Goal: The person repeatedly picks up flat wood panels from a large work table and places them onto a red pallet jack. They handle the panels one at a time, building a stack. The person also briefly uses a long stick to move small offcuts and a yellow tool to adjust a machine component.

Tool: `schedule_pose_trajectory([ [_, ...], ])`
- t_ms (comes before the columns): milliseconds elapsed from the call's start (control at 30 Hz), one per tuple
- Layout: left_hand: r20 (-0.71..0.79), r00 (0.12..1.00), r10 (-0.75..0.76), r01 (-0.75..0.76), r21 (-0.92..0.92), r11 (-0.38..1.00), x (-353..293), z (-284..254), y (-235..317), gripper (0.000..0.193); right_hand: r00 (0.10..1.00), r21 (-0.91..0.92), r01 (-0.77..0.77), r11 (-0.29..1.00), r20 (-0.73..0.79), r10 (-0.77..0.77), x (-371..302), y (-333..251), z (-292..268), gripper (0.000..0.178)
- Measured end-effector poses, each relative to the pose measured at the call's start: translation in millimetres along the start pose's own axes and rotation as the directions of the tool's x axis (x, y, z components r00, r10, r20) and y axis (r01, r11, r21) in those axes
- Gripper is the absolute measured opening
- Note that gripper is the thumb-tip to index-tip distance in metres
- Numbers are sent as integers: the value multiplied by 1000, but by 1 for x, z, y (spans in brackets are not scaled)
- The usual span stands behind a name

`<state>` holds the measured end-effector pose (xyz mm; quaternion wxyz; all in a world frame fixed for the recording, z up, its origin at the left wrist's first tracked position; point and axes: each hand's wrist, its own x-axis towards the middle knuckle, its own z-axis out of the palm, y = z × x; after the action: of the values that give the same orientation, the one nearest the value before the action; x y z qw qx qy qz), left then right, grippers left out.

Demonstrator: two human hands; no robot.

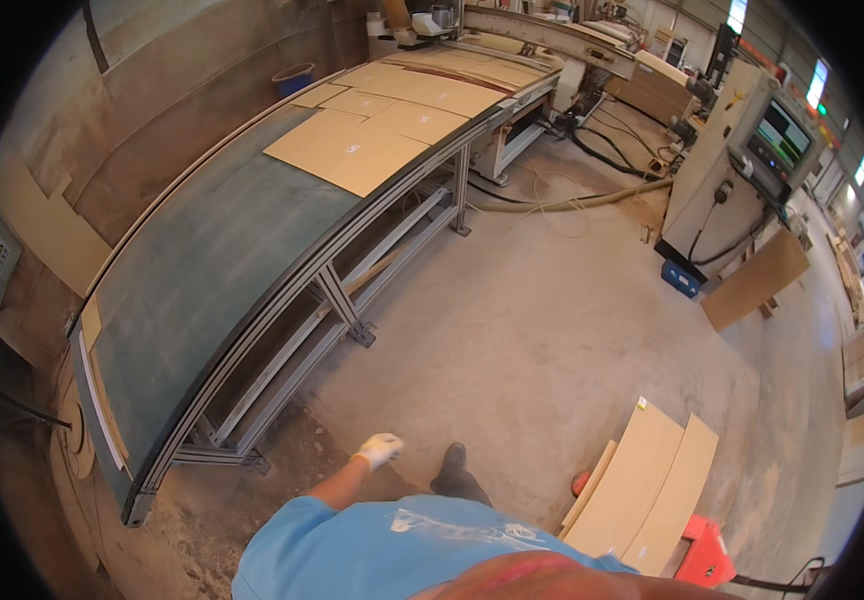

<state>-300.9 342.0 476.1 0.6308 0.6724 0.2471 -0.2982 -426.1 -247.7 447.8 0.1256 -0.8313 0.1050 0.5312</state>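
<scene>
My left hand (380, 450), in a pale work glove, hangs over the floor beside my dark shoe (455, 458). Its fingers look loosely bent, and I see nothing held in it. The nearest large thing is the long conveyor table (232, 220) with a dark green belt, standing apart from the hand. Flat light-brown panels (352, 150) lie on its far half, several bearing small white labels. My right hand is out of sight. At my right, stacked long boards (642, 480) rest beside a red pallet-jack part (707, 552).
A control cabinet with a lit screen (784, 135) stands at the far right, a brown board (757, 280) leaning near its base. Cables and a hose (572, 203) cross the floor by the machine. The table's metal legs (347, 310) reach the concrete floor. A blue bin (294, 80) sits behind the table.
</scene>
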Motion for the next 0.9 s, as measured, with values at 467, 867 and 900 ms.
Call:
schedule_pose_trajectory([
  [467,-168,959,-227,278,699,659,207,-221,90,44,719,-29,573,819,-462,-519,235,-563,-641,34],
  [867,-100,954,284,-296,-133,946,567,-284,702,34,938,389,332,859,-228,-260,356,-632,-895,21],
  [900,-130,948,290,-301,-78,950,599,-285,737,36,937,349,317,882,-259,-235,376,-647,-939,19],
])
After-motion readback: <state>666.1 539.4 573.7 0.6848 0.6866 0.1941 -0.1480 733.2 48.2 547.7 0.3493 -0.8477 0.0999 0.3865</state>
